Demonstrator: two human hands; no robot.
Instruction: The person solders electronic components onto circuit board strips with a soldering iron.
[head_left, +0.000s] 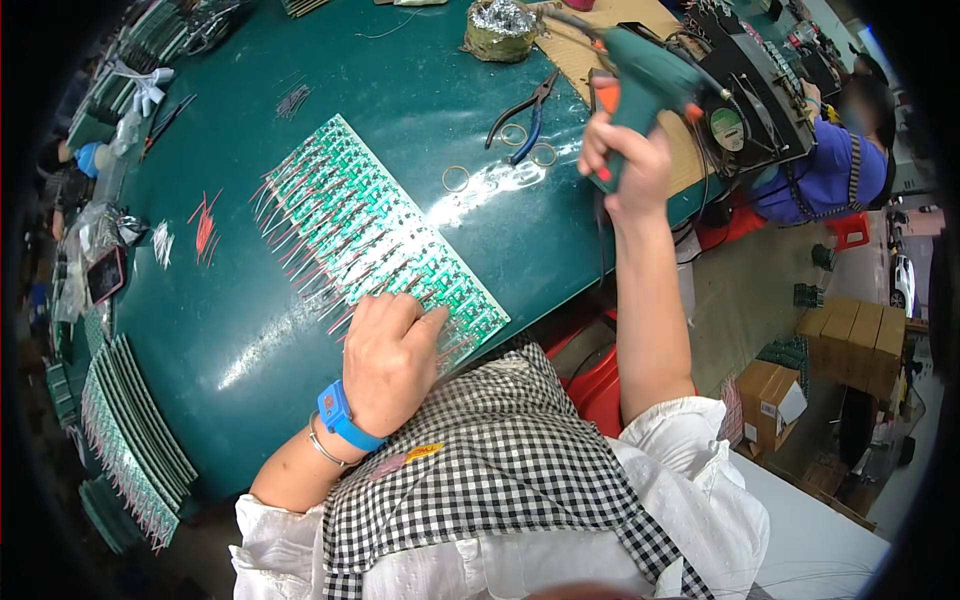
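Note:
A long panel of green circuit boards [350, 200] lies slantwise on the table, with rows of red, black and white wires sticking out along its left side. My left hand [393, 345] rests on the panel's near end, fingers curled down among the wires; what the fingertips pinch is hidden. My right hand [630, 165] is raised at the right, wrapped round the handle of a green pistol-shaped soldering gun [650, 75] with an orange trigger. The gun is slightly blurred, and its front points to the upper left, near a tin with crumpled foil [500, 28].
Pliers [525, 118] and thin rings [455, 179] lie beyond the panel. Loose red wires [205, 228] and white wires [163, 244] are at left, above stacked boards [140, 430]. Cables and a black device [750, 95] stand at right; a person in blue [830, 170] sits beyond.

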